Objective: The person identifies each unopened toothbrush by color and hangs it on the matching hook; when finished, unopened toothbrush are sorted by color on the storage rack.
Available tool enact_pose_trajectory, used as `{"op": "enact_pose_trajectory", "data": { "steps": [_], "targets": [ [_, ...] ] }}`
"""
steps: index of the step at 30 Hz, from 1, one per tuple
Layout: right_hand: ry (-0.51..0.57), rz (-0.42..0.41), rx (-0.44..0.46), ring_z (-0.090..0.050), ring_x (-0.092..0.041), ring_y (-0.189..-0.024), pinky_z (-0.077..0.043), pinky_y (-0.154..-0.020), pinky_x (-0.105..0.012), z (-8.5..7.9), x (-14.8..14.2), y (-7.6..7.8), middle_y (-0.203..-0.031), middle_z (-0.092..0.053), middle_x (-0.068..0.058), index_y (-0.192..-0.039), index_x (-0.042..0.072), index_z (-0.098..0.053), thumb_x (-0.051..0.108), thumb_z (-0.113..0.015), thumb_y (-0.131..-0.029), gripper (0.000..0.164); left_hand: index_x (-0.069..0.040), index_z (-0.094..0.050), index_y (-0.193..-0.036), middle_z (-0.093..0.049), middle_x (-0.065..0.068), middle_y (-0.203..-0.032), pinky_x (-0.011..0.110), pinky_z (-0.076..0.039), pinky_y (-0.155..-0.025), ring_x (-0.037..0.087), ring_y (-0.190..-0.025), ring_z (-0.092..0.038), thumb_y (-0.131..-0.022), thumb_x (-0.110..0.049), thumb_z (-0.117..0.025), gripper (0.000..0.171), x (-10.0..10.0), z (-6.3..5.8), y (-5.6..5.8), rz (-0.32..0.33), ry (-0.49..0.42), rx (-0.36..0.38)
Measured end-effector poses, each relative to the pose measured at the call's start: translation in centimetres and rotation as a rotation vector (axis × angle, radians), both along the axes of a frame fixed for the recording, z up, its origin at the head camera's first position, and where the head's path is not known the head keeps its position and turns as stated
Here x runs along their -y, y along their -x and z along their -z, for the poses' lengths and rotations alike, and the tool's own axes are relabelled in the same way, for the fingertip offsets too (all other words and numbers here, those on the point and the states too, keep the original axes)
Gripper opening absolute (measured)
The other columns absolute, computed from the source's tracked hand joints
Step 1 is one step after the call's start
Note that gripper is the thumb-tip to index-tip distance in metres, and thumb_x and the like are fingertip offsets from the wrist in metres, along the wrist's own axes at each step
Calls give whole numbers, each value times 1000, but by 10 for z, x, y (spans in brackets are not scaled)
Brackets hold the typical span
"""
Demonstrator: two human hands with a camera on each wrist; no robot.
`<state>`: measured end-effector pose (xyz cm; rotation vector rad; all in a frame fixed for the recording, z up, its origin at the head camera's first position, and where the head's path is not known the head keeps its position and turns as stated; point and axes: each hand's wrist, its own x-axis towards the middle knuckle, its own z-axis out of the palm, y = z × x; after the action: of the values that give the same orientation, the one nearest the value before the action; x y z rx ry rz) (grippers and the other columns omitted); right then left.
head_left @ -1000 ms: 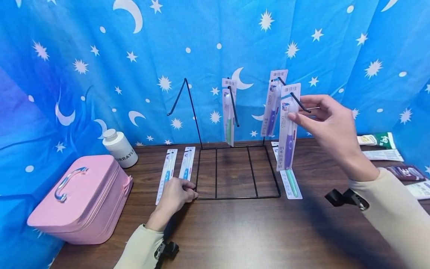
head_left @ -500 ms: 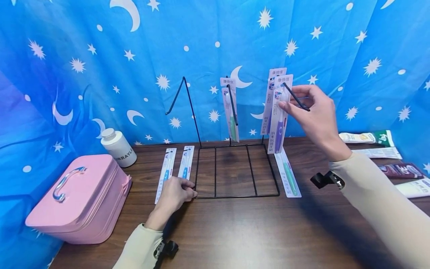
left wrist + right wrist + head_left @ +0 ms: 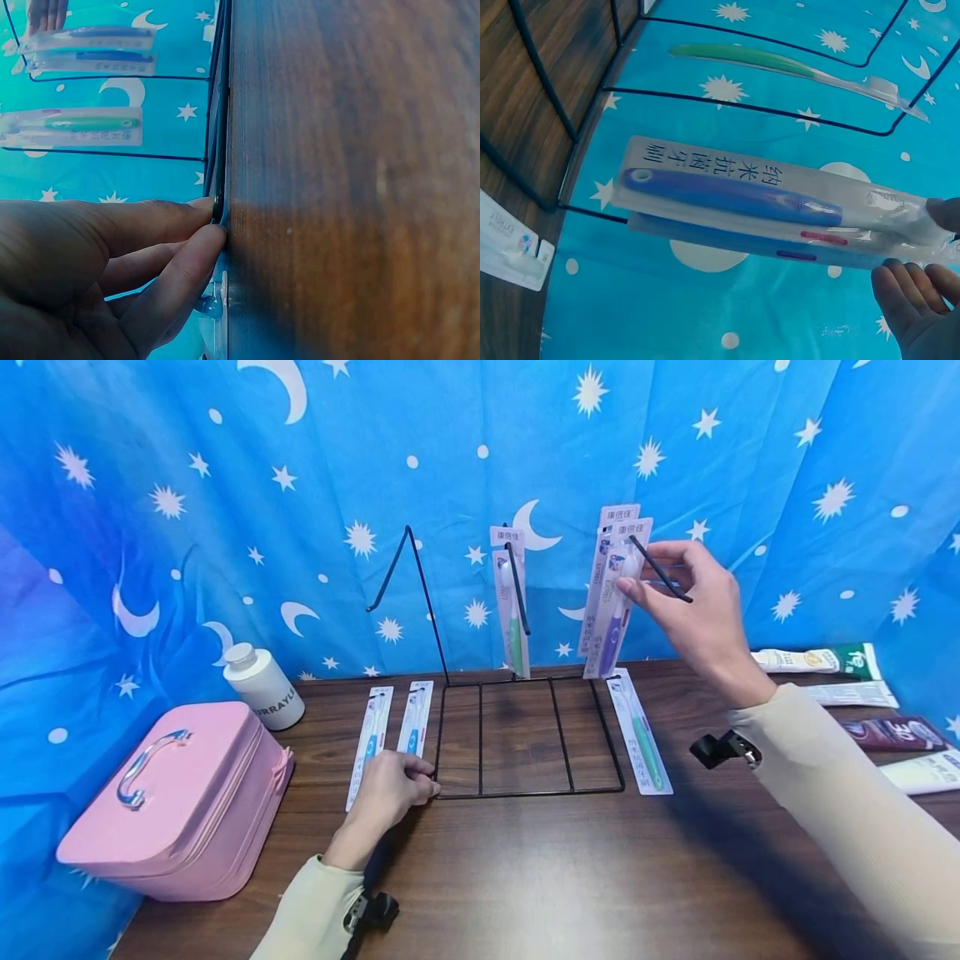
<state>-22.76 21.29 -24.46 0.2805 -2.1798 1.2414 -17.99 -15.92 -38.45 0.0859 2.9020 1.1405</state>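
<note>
My right hand [image 3: 693, 602] pinches a packaged purple toothbrush [image 3: 613, 627] near its top, between thumb and fingers. The card's top is on the right hook of a black wire rack [image 3: 525, 794], with the hook's end poking out in front. Close behind it hangs another packaged purple toothbrush [image 3: 592, 602]. On the middle hook hangs a packaged green toothbrush [image 3: 515, 635]; the left hook [image 3: 388, 570] is bare. My left hand [image 3: 393, 789] pinches the rack's front left base corner, as the left wrist view shows with the thumb [image 3: 165, 225] and a finger on the wire.
Two packaged blue toothbrushes [image 3: 415, 718] lie left of the rack, and a packaged green toothbrush [image 3: 641, 739] lies right of it. A pink case [image 3: 172, 793] and a white bottle [image 3: 266, 689] stand at left. Several tubes [image 3: 896, 733] lie at right. A star-patterned blue cloth [image 3: 315, 485] hangs behind.
My right hand has pushed the purple toothbrush back along the right hook, towards the one behind it. The left hand has stayed at the rack's corner.
</note>
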Motion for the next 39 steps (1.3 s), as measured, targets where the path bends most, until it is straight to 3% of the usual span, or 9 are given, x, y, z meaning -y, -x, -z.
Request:
{"op": "enact_pose_trajectory", "data": {
  "steps": [7, 12, 18, 21, 24, 28, 30, 33, 39],
  "targets": [
    [92, -10, 20, -62, -12, -102, -47, -86, -20, 11, -15, 4, -118, -63, -8, -127, 7, -58, 29, -66, -93, 41, -4, -75, -87, -62, -5, -63, 26, -45, -59, 10, -62, -56, -73, -6, -82, 15, 0, 1, 1, 3, 18, -21],
    [144, 2, 101, -63, -11, -98, -49, -81, -19, 27, -30, 12, -111, -64, -6, -125, 7, -59, 34, -59, -96, 40, -5, -76, -87, -62, -5, -64, 26, -44, -60, 10, -63, -56, -74, -7, -82, 15, 0, 1, 1, 2, 21, -13],
    [35, 89, 212, -66, -13, -90, -49, -73, -16, 60, -47, 32, -109, -64, -10, -124, 4, -61, 42, -57, -95, 48, -5, -75, -89, -62, -4, -66, 26, -43, -60, 13, -66, -55, -74, -7, -82, 16, -1, 0, 0, -5, 31, -2],
    [-30, 104, 261, -66, -18, -89, -49, -70, -15, 79, -51, 40, -110, -64, -15, -123, 3, -62, 37, -54, -98, 43, -5, -75, -88, -62, -4, -67, 26, -43, -60, 13, -67, -55, -74, -7, -82, 16, -1, -1, 0, -7, 34, 0],
    [-109, 109, 338, -66, -26, -89, -50, -69, -23, 98, -55, 47, -110, -65, -18, -123, 2, -62, 30, -55, -99, 38, -5, -76, -88, -63, -4, -67, 25, -44, -59, 12, -65, -56, -74, -6, -82, 15, -2, -1, 0, -8, 27, 4],
    [-149, 66, 503, -65, -36, -94, -51, -76, -41, 118, -56, 55, -116, -61, -23, -124, -1, -59, 31, -56, -98, 41, -5, -75, -87, -64, -5, -65, 25, -45, -58, 9, -61, -58, -74, -6, -82, 15, -2, -1, 0, -10, 10, 7],
    [-164, 35, 594, -64, -37, -95, -49, -81, -46, 125, -56, 57, -119, -59, -24, -125, -2, -57, 35, -56, -98, 46, -5, -75, -87, -63, -5, -64, 25, -46, -58, 9, -61, -58, -73, -6, -82, 16, -2, -1, 0, -8, 8, 0],
    [-217, 7, 704, -60, -35, -92, -46, -79, -46, 132, -55, 57, -115, -59, -23, -124, -3, -57, 39, -57, -97, 49, -5, -75, -87, -63, -5, -64, 26, -45, -60, 10, -63, -57, -73, -6, -82, 16, -1, 0, 0, -1, 17, -12],
    [-297, 6, 754, -53, -34, -91, -42, -75, -41, 136, -50, 56, -105, -59, -22, -115, -3, -59, 40, -63, -93, 48, -6, -76, -87, -61, -5, -64, 27, -44, -62, 12, -66, -55, -73, -7, -82, 16, 0, 0, 1, 6, 39, -33]
  ]
}}
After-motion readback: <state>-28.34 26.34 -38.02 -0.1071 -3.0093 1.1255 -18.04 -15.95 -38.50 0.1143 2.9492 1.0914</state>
